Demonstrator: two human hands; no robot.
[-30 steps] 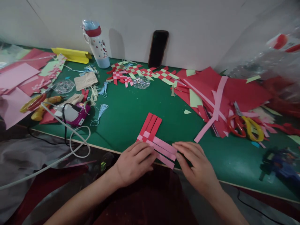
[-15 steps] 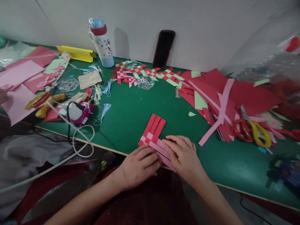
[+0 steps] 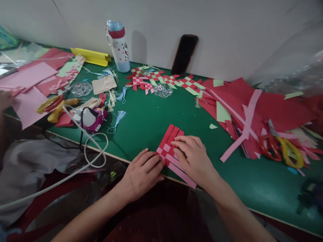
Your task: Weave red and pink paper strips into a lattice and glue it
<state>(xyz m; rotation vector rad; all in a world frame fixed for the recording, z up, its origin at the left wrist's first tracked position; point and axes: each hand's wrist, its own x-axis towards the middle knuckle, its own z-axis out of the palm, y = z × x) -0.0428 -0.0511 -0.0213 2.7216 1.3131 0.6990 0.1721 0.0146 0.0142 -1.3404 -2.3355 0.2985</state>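
At the table's front edge lies a woven paper piece, red strips pointing away and pink strips crossing them toward the lower right, with a small checkered patch where they meet. My left hand is closed with its curled fingertips at the left corner of the checkered patch; the thumb is mostly hidden. From the right, my right hand has its bent fingers and thumb over the right side of the piece, gripping the paper there. The tips of the pink strips stick out below my right hand.
Red and pink paper with a pair of scissors lies at right. Finished woven pieces, a dish of gems, a bottle and a phone line the back. Tassels and a cable are left. Another person's hand shows far left.
My right hand has moved up from the pink strips to the right side of the weave. My left hand has shifted to its left corner, uncovering more checks. The view has turned slightly.
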